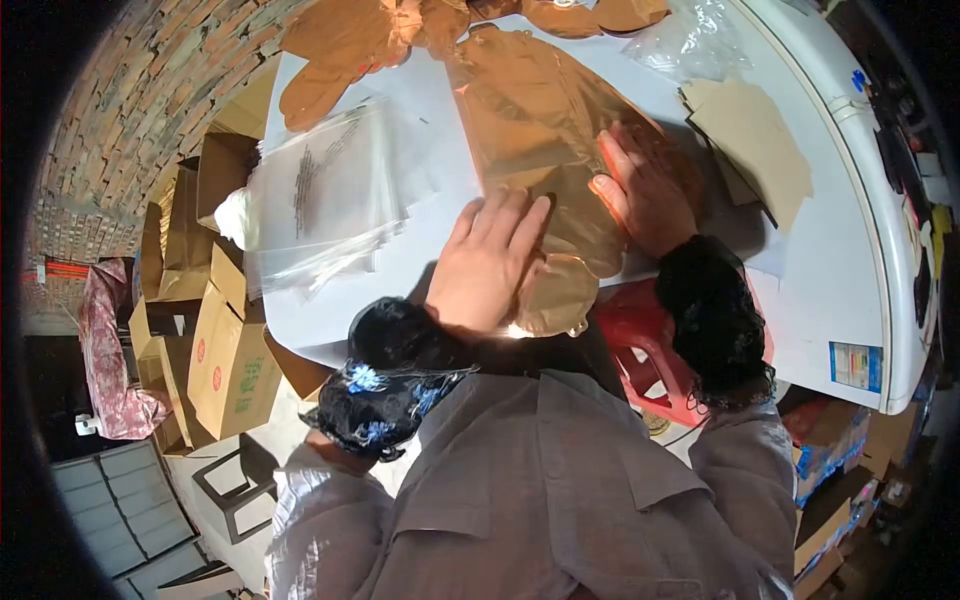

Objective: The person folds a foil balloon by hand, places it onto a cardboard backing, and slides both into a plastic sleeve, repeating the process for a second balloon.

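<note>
A shiny orange-gold foil sheet with a rounded, lobed lower end lies on the white table, reaching its front edge. My left hand lies flat on the foil's lower left edge, fingers extended and slightly apart. Farther up on the right side, my right hand rests on the foil with its thumb apart from the fingers. Neither hand grips anything that shows. A stack of clear plastic bags lies to the left of the foil.
More orange foil pieces lie at the back. Crumpled clear plastic and brown cardboard pieces are at the right. Cardboard boxes stand left of the table. A red stool and a dark stool frame stand below.
</note>
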`<state>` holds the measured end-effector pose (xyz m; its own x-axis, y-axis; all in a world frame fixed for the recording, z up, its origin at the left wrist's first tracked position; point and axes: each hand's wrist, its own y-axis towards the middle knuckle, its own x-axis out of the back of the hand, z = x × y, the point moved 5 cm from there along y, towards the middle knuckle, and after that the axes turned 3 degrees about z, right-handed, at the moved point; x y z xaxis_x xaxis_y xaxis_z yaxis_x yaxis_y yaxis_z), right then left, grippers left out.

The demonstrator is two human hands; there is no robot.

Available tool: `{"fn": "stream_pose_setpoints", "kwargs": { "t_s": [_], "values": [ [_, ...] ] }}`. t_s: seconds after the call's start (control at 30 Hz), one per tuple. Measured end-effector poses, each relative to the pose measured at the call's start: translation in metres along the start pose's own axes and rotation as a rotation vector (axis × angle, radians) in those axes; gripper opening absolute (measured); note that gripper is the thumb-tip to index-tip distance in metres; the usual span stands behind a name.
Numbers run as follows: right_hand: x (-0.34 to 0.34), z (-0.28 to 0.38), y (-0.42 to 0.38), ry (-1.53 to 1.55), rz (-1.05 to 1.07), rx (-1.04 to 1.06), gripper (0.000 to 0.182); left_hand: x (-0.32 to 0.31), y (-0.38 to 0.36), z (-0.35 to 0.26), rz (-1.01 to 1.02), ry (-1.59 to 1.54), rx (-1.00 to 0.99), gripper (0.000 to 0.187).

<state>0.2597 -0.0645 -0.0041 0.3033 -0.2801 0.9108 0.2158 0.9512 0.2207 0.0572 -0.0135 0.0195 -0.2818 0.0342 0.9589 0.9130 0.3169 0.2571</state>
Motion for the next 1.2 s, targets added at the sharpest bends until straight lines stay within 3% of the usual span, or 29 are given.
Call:
{"fn": "stream_pose_setpoints", "kwargs": {
  "t_s": [0.1,0.2,0.27,0.3,0.4,0.43,0.47,0.53,0.6,0.63,0.7,0.8,1.0,1.13,1.2],
  "values": [
    [0.005,0.004,0.002,-0.016,-0.139,0.141,0.043,-0.014,0.011,0.002,0.048,0.076,-0.049,0.049],
    [0.003,0.002,0.002,0.01,0.052,-0.007,0.051,-0.02,0.017,0.001,0.098,0.196,-0.077,0.038],
    [-0.005,-0.006,0.0,-0.029,-0.03,0.031,0.05,-0.019,0.02,0.003,0.167,0.206,-0.035,0.033],
    [-0.006,-0.006,0.0,-0.048,-0.07,0.051,0.049,-0.01,0.021,0.006,0.129,0.062,0.041,0.032],
    [-0.009,-0.01,-0.002,0.068,-0.006,0.004,0.047,0.011,0.004,0.023,-0.285,-0.318,0.236,0.023],
    [-0.007,-0.008,-0.001,0.08,0.005,0.001,0.047,0.003,-0.01,0.042,-0.242,-0.423,0.55,0.024],
    [-0.005,-0.006,-0.001,0.091,0.014,-0.002,0.047,-0.007,-0.027,0.058,-0.482,-0.564,0.603,0.03],
    [-0.005,-0.004,-0.001,0.038,0.018,0.018,0.047,-0.005,-0.056,0.064,-0.452,-1.0,1.014,0.031],
    [-0.009,-0.003,-0.002,-0.091,0.009,0.073,0.048,-0.012,-0.071,0.067,-0.544,-1.423,1.05,0.031],
    [-0.008,-0.005,0.0,-0.093,-0.05,0.097,0.045,-0.008,-0.075,0.07,-0.522,-1.444,0.986,0.029],
    [-0.004,-0.005,0.002,-0.091,-0.168,0.142,0.04,-0.003,-0.091,0.071,-0.442,-1.453,1.092,0.025],
    [-0.003,-0.002,0.003,-0.111,-0.119,0.123,0.039,0.008,-0.114,0.068,-0.492,-1.47,1.223,0.018],
    [-0.007,-0.004,0.002,-0.023,-0.188,0.174,0.039,0.013,-0.153,0.062,-0.555,-1.205,1.204,0.019],
    [-0.003,0.001,-0.001,-0.111,-0.197,0.215,0.037,0.03,-0.13,0.039,-0.652,-0.841,0.813,0.015],
    [-0.004,0.004,-0.004,-0.258,-0.237,0.274,0.036,0.04,-0.105,0.025,-0.455,-0.599,0.724,0.01]
  ]
}}
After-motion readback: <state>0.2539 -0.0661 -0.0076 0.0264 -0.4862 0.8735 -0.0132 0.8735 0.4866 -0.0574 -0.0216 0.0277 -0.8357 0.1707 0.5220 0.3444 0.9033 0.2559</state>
